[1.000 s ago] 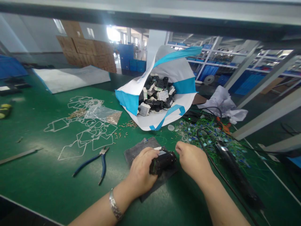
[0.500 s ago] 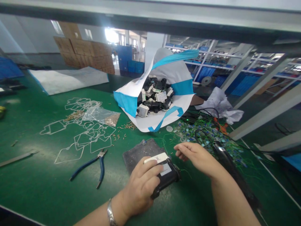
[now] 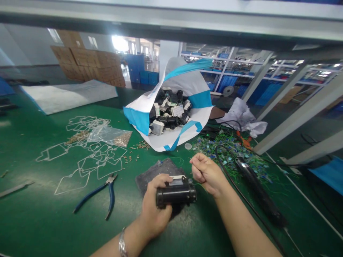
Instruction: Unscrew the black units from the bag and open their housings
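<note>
My left hand is closed round a black pipe-shaped meter, gripping its left end, with the dark barrel facing me and a pale cover on the far side. Beyond and partly under it lies a dark grey cloth pad. To the right of the meter, my right hand is closed, thumb and fingertips pinched together. A thin green wire runs between the meter's right end and this hand; its grip point is hidden by the fingers.
A white-and-blue bag holds several similar meters. Cutting pliers, white wire-like loops, a bag of small screws and a file lie left. Tangled green-wired seals and a black tool with a cable lie right.
The meter has been turned so its barrel faces me and its labelled side tilts away. My right hand has curled tighter and moved slightly left in the view, which has itself shifted.
</note>
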